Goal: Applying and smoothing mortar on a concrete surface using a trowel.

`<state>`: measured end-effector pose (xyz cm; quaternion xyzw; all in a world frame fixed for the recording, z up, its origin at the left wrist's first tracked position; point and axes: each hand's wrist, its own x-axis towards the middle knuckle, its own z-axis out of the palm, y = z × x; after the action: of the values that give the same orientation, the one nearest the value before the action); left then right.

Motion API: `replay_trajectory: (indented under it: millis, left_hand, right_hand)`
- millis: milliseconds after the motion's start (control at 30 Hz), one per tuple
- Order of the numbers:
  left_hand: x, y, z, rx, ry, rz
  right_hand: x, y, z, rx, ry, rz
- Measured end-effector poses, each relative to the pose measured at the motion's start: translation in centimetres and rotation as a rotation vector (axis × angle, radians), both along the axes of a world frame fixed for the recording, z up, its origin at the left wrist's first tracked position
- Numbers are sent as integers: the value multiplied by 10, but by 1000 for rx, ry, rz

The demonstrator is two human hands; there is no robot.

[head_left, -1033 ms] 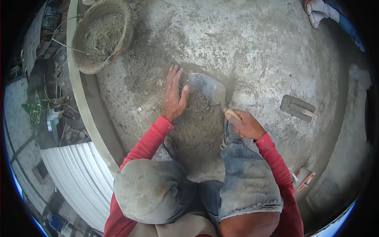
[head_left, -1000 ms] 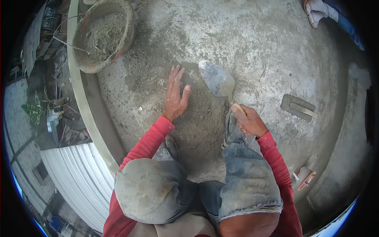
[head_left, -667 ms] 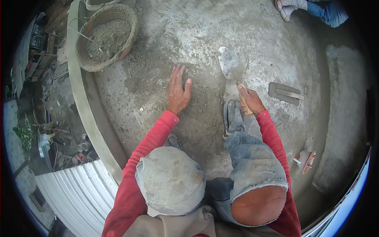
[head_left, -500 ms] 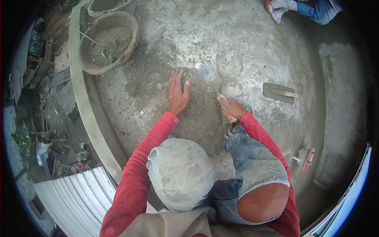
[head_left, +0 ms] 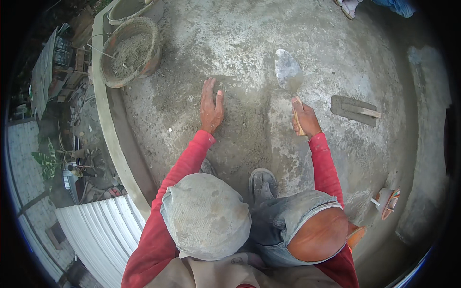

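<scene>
My right hand (head_left: 306,117) is wrapped round the wooden handle of a pointing trowel (head_left: 288,69). The trowel's leaf-shaped blade points forward, its metal pale and smeared with mortar. To the left, my left hand (head_left: 212,106) is held over the damp mortar, fingers stretched forward and thumb apart, holding nothing; whether it touches the surface I cannot tell. Between and below the hands, a patch of crumbly grey mortar (head_left: 240,139) covers the concrete floor (head_left: 216,38), ending in a rough edge left of the trowel.
A tub of mortar (head_left: 129,55) with a thin rod stands far left, a second bucket (head_left: 127,12) behind it. A mortar-caked float (head_left: 355,110) lies right. A low ledge (head_left: 113,134) bounds the left side. Another person's foot (head_left: 349,7) shows at the top right.
The trowel has moved right and forward, off the mortar patch's edge. My left hand has stayed nearly in place. My right knee has shifted, and my shoe now shows. The other person's legs have moved mostly out of view.
</scene>
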<state>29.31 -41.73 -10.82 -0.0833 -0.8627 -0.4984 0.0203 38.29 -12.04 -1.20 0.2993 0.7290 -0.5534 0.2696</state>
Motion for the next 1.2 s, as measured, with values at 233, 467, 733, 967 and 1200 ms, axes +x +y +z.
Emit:
replay_trajectory:
  millis: [233, 467, 733, 967, 1200]
  left_hand:
    - [8, 15, 6, -45, -11, -38]
    - [58, 61, -7, 187, -47, -21]
    - [67, 80, 4, 205, -12, -83]
    - [66, 72, 7, 267, -41, 54]
    - [83, 103, 7, 235, -61, 78]
  right_hand:
    - [69, -59, -6, -45, -61, -114]
    - [108, -73, -8, -253, -141, -82]
    - [129, -69, -17, -105, -44, -450]
    - [117, -99, -8, -219, -53, -214]
    - [133, -100, -16, -257, -19, -113]
